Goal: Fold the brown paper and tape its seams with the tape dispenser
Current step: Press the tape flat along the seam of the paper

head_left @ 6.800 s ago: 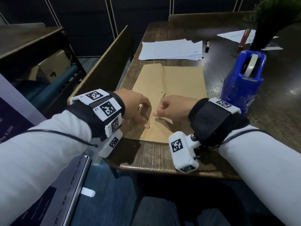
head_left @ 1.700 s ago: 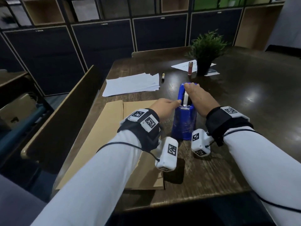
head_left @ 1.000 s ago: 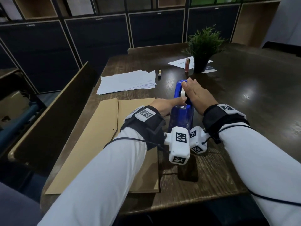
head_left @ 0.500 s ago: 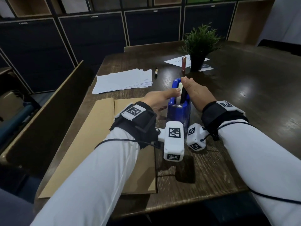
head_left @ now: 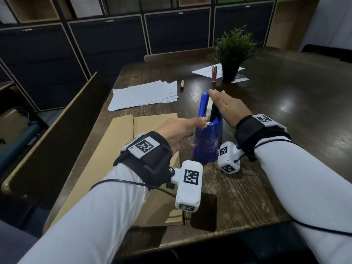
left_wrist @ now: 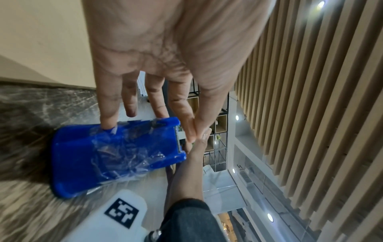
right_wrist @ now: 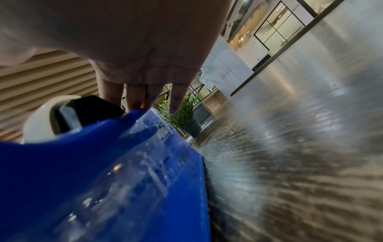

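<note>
The blue tape dispenser (head_left: 208, 141) stands upright on the dark wooden table (head_left: 285, 134), just right of the folded brown paper (head_left: 118, 149). My left hand (head_left: 203, 123) reaches over the paper's right edge, and its thumb and forefinger pinch the clear tape end at the cutter. The left wrist view shows that pinch, my left hand (left_wrist: 193, 131), beside the dispenser (left_wrist: 116, 155), with the other fingers straight. My right hand (head_left: 221, 100) lies flat along the dispenser's top and right side with straight fingers. In the right wrist view those fingers (right_wrist: 134, 98) rest on the dispenser (right_wrist: 103, 172) by the tape roll (right_wrist: 41, 117).
A stack of white sheets (head_left: 144, 95) lies beyond the brown paper, with a small pen (head_left: 182, 84) beside it. Farther back are a potted plant (head_left: 231, 54), a reddish tube (head_left: 214, 73) and a loose sheet (head_left: 203, 70). A wooden chair back (head_left: 57, 141) borders the table's left.
Both hands left the paper's fold and went to the dispenser. In the last second the left thumb and forefinger closed at the cutter; the right hand stayed on top.
</note>
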Action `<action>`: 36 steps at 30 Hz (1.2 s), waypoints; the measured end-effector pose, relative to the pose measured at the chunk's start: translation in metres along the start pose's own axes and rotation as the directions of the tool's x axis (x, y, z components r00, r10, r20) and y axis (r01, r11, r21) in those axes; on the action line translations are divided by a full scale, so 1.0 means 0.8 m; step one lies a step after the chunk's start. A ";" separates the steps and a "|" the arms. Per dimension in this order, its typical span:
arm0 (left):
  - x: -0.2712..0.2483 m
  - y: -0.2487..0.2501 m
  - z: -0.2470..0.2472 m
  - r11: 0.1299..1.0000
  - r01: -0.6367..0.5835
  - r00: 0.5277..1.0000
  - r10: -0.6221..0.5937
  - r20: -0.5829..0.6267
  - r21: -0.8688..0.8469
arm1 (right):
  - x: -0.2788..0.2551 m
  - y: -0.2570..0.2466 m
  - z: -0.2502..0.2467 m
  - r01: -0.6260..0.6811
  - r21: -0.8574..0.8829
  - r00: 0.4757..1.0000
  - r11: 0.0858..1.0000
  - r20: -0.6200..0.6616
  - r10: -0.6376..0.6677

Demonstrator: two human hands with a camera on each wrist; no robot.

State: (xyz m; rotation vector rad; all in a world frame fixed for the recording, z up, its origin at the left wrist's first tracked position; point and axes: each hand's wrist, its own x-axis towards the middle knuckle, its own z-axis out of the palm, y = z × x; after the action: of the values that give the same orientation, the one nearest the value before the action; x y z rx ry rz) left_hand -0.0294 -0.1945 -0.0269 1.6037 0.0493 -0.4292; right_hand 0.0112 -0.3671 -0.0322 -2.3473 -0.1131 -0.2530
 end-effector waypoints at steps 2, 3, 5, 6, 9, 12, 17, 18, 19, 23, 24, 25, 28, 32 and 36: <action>-0.004 -0.001 0.004 1.000 -0.012 1.000 0.012 -0.011 -0.010 | 0.003 0.003 0.001 0.009 -0.014 1.000 1.000 -0.005 -0.009; -0.005 -0.001 0.005 1.000 -0.018 1.000 0.017 -0.015 -0.011 | 0.005 0.004 0.002 0.010 -0.023 1.000 1.000 -0.004 -0.010; -0.007 -0.003 0.007 1.000 -0.023 1.000 0.023 -0.022 -0.011 | 0.007 0.006 0.003 0.003 -0.033 1.000 0.999 -0.003 -0.004; -0.009 -0.005 0.008 1.000 -0.024 0.999 0.024 -0.022 -0.013 | 0.007 0.005 0.003 0.002 -0.034 1.000 0.999 -0.003 -0.002; -0.014 -0.007 0.011 0.999 -0.031 0.999 0.030 -0.027 -0.041 | 0.004 0.002 0.002 0.013 -0.049 1.000 0.999 -0.008 -0.014; -0.018 -0.009 0.016 0.996 -0.055 0.998 0.053 -0.033 -0.065 | 0.003 0.000 0.002 0.021 -0.063 1.000 0.998 -0.011 -0.022; -0.017 -0.019 0.018 0.993 -0.117 0.993 0.116 -0.038 -0.022 | 0.011 0.007 0.008 0.050 -0.110 0.999 0.993 -0.008 -0.051; -0.017 -0.020 0.018 0.990 -0.139 0.990 0.138 -0.038 -0.001 | 0.012 0.008 0.009 0.054 -0.115 0.998 0.992 -0.011 -0.056; -0.016 -0.023 0.018 0.986 -0.165 0.985 0.165 -0.046 0.021 | 0.014 0.010 0.010 0.054 -0.118 0.998 0.991 -0.013 -0.056; -0.014 -0.030 0.017 0.962 -0.247 0.959 0.259 -0.112 0.113 | 0.018 0.015 0.012 0.046 -0.127 0.999 0.991 -0.016 -0.049; -0.014 -0.032 0.016 0.959 -0.257 0.954 0.272 -0.125 0.123 | 0.019 0.015 0.013 0.044 -0.125 0.999 0.991 -0.014 -0.046; -0.013 -0.033 0.015 0.955 -0.266 0.950 0.283 -0.133 0.130 | 0.019 0.015 0.013 0.045 -0.123 0.999 0.991 -0.013 -0.047; -0.012 -0.037 0.015 0.944 -0.298 0.937 0.318 -0.147 0.143 | 0.017 0.014 0.013 0.058 -0.120 0.998 0.991 -0.018 -0.060; -0.013 -0.040 0.015 0.926 -0.326 0.924 0.355 -0.144 0.190 | 0.015 0.011 0.013 0.068 -0.110 0.997 0.992 -0.019 -0.071; -0.010 -0.041 0.011 0.914 -0.341 0.913 0.377 -0.152 0.218 | 0.015 0.011 0.013 0.069 -0.119 0.997 0.990 -0.021 -0.072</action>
State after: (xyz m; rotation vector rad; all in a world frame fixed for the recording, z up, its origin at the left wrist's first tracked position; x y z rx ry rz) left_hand -0.0484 -0.1986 -0.0562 1.7906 -0.1454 0.0118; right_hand 0.0261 -0.3663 -0.0430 -2.4600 -0.1737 -0.3317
